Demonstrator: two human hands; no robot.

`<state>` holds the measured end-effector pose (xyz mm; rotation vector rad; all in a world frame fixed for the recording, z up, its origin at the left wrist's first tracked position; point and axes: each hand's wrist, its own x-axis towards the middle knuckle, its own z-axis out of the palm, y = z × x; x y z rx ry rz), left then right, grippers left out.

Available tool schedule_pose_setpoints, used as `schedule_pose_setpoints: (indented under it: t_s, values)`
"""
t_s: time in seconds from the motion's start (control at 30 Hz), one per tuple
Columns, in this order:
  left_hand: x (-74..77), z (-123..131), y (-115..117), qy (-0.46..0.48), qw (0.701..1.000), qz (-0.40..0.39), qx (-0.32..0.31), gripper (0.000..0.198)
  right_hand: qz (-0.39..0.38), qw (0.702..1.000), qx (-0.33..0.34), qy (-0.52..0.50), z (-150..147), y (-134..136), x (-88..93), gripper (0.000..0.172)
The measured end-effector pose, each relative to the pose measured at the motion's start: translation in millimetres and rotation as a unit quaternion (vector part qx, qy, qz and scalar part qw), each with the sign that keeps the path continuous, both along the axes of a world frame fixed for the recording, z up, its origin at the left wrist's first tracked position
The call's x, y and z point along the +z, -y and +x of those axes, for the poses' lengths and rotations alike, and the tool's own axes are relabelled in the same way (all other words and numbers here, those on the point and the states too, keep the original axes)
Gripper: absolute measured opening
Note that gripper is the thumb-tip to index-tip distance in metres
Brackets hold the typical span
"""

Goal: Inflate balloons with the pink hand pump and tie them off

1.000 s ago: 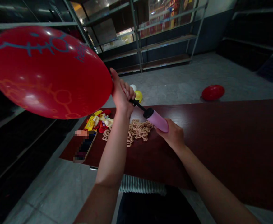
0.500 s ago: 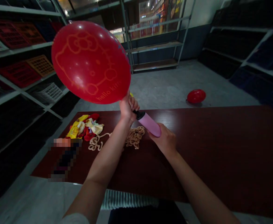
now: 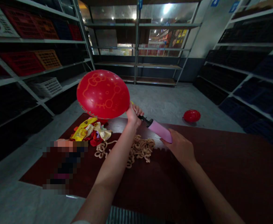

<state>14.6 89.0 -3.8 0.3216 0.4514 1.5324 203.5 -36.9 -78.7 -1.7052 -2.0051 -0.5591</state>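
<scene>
A blown-up red balloon with a cartoon cat print floats above the left part of the dark red table. My left hand is closed round the balloon's neck where it meets the black nozzle of a pink hand pump. My right hand grips the pump's pink barrel from below. The pump slants down to the right, above a heap of beige ring-shaped pieces.
A pile of flat yellow, red and cream balloons lies left of the beige heap. A blurred-out flat object rests near the table's left edge. Another red balloon sits on the grey floor beyond. Metal shelving with crates lines the room.
The view has pulled back and tilted up, so the balloon looks smaller and lower. The pump's black rod, fully pushed in half a second ago, shows again a little.
</scene>
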Motion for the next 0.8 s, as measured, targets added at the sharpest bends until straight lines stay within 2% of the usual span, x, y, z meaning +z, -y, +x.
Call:
schedule_pose_setpoints:
  t_s: [0.1, 0.17, 0.33, 0.43, 0.57, 0.67, 0.8]
  values:
    - [4.9, -26, -11, 0.034, 0.998, 0.000, 0.044, 0.061, 0.035, 0.996, 0.017, 0.085, 15, -17, 14.9, 0.039]
    - [7.2, -44, -17, 0.051, 0.996, 0.006, 0.073, 0.062, 0.062, 0.992, 0.022, 0.108, 23, -27, 17.6, 0.039]
    - [8.8, -71, -23, 0.053, 0.989, 0.008, 0.138, 0.062, 0.117, 0.989, 0.038, 0.078, 37, -40, 3.5, 0.036]
    - [7.9, -71, -24, 0.048, 0.987, 0.009, 0.151, 0.061, 0.114, 0.992, 0.039, 0.046, 39, -42, -4.7, 0.038]
    - [10.1, -62, -22, 0.040, 0.984, 0.019, 0.171, 0.060, 0.109, 0.994, -0.003, -0.003, 38, -45, -5.9, 0.040]
    - [17.4, -51, -15, 0.041, 0.981, 0.023, 0.186, 0.058, 0.122, 0.992, -0.017, -0.023, 36, -47, -0.1, 0.037]
    - [29.0, -36, -1, 0.054, 0.981, 0.042, 0.181, 0.060, 0.148, 0.988, -0.029, -0.038, 24, -48, 16.6, 0.031]
